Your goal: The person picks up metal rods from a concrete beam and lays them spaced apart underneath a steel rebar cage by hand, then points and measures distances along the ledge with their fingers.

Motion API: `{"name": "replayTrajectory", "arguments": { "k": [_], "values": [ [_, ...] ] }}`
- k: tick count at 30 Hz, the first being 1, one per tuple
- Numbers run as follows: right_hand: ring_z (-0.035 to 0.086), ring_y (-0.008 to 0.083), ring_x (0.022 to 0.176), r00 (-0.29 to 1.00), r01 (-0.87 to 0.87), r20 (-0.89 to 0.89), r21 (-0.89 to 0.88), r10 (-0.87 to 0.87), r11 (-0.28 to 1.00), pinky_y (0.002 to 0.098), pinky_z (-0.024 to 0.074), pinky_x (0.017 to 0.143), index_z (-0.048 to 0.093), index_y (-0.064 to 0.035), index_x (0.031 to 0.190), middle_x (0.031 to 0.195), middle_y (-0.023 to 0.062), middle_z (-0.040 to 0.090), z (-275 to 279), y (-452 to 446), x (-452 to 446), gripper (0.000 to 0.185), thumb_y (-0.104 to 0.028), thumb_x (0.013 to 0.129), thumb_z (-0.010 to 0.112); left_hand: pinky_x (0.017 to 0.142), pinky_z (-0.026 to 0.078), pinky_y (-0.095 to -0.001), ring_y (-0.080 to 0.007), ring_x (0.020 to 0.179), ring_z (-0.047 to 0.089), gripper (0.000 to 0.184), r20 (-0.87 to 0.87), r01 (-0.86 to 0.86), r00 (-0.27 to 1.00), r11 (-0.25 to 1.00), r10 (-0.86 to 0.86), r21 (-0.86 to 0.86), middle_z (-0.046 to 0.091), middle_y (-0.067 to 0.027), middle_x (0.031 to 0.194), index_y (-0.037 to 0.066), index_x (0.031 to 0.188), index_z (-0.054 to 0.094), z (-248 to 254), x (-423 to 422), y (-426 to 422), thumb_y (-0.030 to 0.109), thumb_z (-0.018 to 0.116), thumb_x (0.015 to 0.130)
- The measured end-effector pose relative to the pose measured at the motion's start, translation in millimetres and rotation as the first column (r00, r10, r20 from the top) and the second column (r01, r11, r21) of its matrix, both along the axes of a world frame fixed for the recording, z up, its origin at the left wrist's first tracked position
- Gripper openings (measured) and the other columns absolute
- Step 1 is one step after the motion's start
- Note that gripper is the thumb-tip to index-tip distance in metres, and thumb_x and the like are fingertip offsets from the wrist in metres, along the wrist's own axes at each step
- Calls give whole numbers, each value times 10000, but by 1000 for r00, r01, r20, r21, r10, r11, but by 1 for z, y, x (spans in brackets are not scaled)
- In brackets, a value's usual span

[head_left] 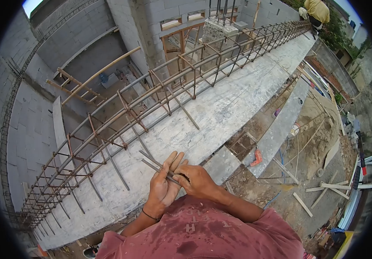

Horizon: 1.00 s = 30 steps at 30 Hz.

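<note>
Short steel bars (150, 164) lie across my two hands in front of my chest, their free ends pointing up and left over the board. My left hand (162, 188) is palm up, with the bars resting against its partly extended fingers. From the right, my right hand (197, 181) closes round the same bars, its thumb pressed near their lower end. The right fingers hide part of the bars. Just beyond my hands is a long rebar cage (168, 90) with stirrups, set along the far side of a pale, scuffed formwork board (212, 112).
Loose bars (183, 108) stick out from the cage across the board. Below to the right, an orange power drill (256, 158) lies on a grey panel (276, 125). Another person (317, 11) is at the cage's far end. Block walls (80, 47) stand at left.
</note>
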State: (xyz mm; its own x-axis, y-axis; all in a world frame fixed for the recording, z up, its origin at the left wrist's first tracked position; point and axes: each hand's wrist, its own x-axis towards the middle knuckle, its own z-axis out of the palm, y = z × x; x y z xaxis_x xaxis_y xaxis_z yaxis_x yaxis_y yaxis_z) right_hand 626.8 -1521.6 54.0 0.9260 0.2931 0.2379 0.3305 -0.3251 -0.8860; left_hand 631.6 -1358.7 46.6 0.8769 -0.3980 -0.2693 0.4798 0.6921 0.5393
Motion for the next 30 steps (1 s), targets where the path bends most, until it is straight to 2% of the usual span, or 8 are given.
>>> {"name": "replayTrajectory", "arguments": {
  "k": [3,5,9,17,19,20,22,30],
  "values": [
    [668,463,793,999,51,-11,3,-51,999,501,514,695,661,7,991,853,233,680,5,-28,9,148,-136,997,700,1240,387,-636,-418,1589,304,727,12,50,999,999,-50,-1,264,-240,1738,-15,1669,249,7,6,-18,445,455,1144],
    [660,463,759,951,307,-44,-15,-307,952,508,496,671,644,1,939,816,219,678,9,-56,21,154,-132,996,697,1220,403,-673,-425,1585,310,730,21,65,998,998,-65,-4,269,-244,1732,-13,1665,257,21,9,-25,466,439,1144],
    [657,478,735,833,553,180,-236,-524,799,519,496,667,657,-5,933,778,232,671,4,-133,67,117,-106,978,697,1211,392,-725,-415,1569,347,719,23,25,999,999,-25,-39,291,-268,1707,-20,1670,193,33,10,-27,448,381,1157],
    [682,479,869,792,606,355,-356,-497,711,556,530,770,669,0,939,919,247,701,-40,-155,217,160,-150,992,669,1187,430,-723,-364,1388,589,635,-107,-87,990,996,88,15,607,-239,1463,-19,1579,400,16,4,-19,447,440,1150],
    [693,456,894,706,698,481,-351,-520,624,553,543,789,695,-1,938,935,224,702,-45,-151,238,165,-156,990,669,1174,453,-702,-320,1285,671,593,-134,-93,987,996,93,4,691,-203,1352,-14,1543,454,17,1,-15,433,440,1155],
    [693,456,894,723,678,474,-350,-502,646,553,543,789,695,-1,938,935,224,702,-47,-150,242,165,-156,990,669,1174,453,-702,-320,1285,671,593,-138,-122,983,992,122,11,691,-203,1352,-14,1543,454,16,0,-12,433,440,1155],
    [700,424,899,683,729,521,-455,-512,510,537,548,787,726,-11,940,917,199,700,-49,-145,250,173,-169,986,673,1193,460,-679,-321,1281,658,558,-134,-139,982,988,130,-61,679,-218,1320,-41,1525,462,13,-3,-5,387,396,1174],
    [700,401,833,686,725,519,-425,-510,542,529,518,765,749,-6,946,906,190,705,-51,-149,232,181,-183,934,713,1175,478,-674,-312,1211,703,483,-164,-186,972,976,166,-114,708,-208,1274,-34,1468,518,7,-4,-5,336,394,1182]
  ]
}}
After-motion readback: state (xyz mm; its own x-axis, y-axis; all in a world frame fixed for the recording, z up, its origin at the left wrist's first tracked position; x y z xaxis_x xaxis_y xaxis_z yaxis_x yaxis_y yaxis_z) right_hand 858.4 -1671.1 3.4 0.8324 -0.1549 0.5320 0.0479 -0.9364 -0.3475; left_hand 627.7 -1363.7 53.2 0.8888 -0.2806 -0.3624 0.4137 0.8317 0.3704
